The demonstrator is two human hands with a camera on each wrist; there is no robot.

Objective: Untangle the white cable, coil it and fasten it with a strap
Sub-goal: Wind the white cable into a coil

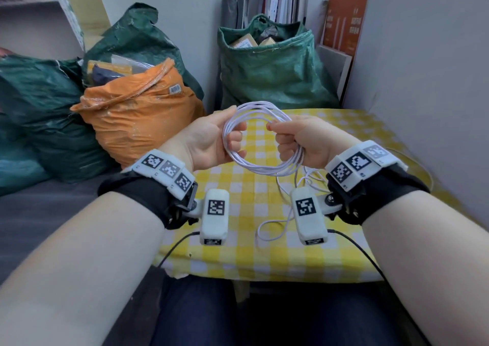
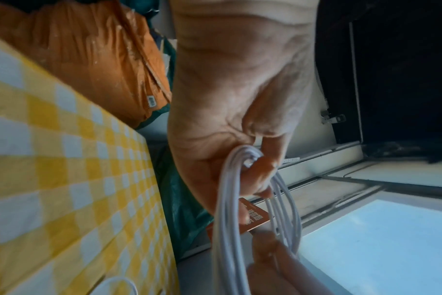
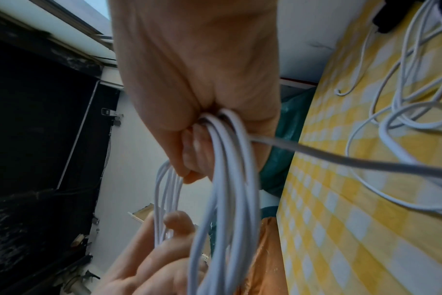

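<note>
The white cable (image 1: 260, 167) is wound into a round coil of several loops, held upright in the air above the yellow checked tabletop (image 1: 238, 255). My left hand (image 1: 211, 136) grips the coil's left side, fingers curled round the strands (image 2: 230, 179). My right hand (image 1: 299, 139) grips the coil's right side in a fist, with the strands (image 3: 225, 151) running out under its fingers. A loose tail of the cable (image 1: 275, 226) hangs from the right hand and lies in slack loops on the cloth (image 3: 411, 117). I see no strap in any view.
An orange sack (image 1: 137, 118) and green sacks (image 1: 272, 73) stand behind and left of the table. A grey board (image 1: 423, 68) leans along the table's right side. Thin black leads (image 1: 354, 247) trail from the wrist cameras over the front edge.
</note>
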